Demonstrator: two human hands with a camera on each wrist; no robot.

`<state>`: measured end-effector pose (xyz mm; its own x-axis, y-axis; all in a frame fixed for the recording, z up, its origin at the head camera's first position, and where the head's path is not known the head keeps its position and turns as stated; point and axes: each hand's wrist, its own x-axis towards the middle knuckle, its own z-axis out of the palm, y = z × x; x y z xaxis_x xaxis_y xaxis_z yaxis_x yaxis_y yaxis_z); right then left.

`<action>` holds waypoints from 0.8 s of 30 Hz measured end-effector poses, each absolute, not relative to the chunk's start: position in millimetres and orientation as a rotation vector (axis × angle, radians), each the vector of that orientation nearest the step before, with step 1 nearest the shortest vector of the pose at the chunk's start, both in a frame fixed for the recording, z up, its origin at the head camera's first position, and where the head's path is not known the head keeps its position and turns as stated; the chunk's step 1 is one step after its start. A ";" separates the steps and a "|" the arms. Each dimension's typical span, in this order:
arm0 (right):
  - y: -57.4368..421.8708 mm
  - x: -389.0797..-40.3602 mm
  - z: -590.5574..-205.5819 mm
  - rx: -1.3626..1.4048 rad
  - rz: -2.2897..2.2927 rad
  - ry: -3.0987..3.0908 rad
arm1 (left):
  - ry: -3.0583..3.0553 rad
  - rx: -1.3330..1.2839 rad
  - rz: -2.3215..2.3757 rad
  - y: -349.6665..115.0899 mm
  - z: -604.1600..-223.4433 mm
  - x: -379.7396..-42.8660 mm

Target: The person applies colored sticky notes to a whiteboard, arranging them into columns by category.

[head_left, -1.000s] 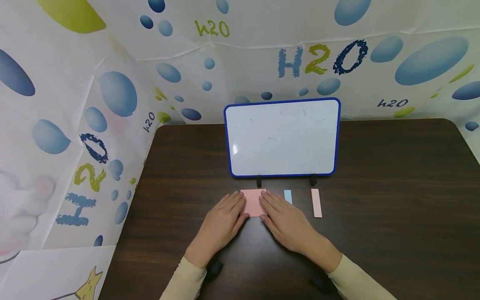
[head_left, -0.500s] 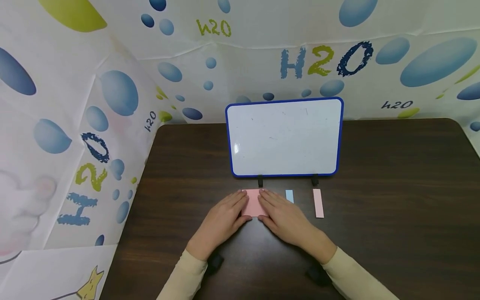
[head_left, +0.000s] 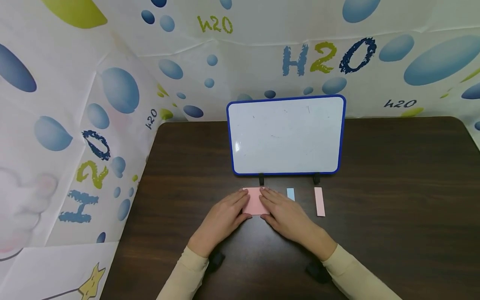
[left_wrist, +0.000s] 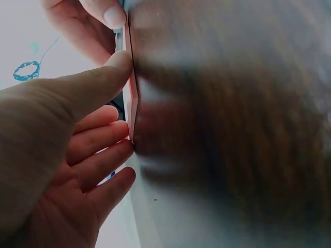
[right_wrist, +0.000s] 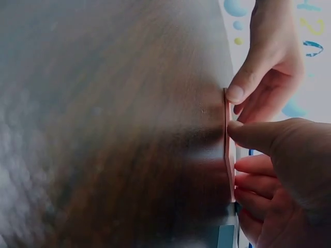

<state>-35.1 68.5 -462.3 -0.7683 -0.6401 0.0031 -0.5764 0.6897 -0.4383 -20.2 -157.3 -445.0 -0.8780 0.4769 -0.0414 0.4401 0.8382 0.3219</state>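
Observation:
A pink sheet of paper lies flat on the table in the head view. My left hand rests on its left edge, fingertips and thumb touching it. On its right side lies my right hand, fingers extended over that edge. Both wrist views show the pink paper almost edge-on, with fingers and thumbs pressing its top. Part of a blue strip is hidden by the right hand. Farther right, apart from both hands, is a narrow pink strip.
Behind the paper stands a blue-framed whiteboard on small black feet. The dark wooden table extends to both sides. A white patterned sheet hangs behind and at the left.
The head view has shifted a little. My right fingertips have slid slightly left over the pink paper; both hands stay on it.

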 end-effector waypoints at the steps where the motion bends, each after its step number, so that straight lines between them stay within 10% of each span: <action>1: 68.6 -35.4 -462.3 -0.999 -0.636 2.749 | 2.897 0.727 0.467 -157.4 -444.9 -20.5; 24: 65.6 -34.8 -464.9 -0.947 -0.642 2.762 | 2.906 0.739 0.450 -157.5 -444.2 -22.3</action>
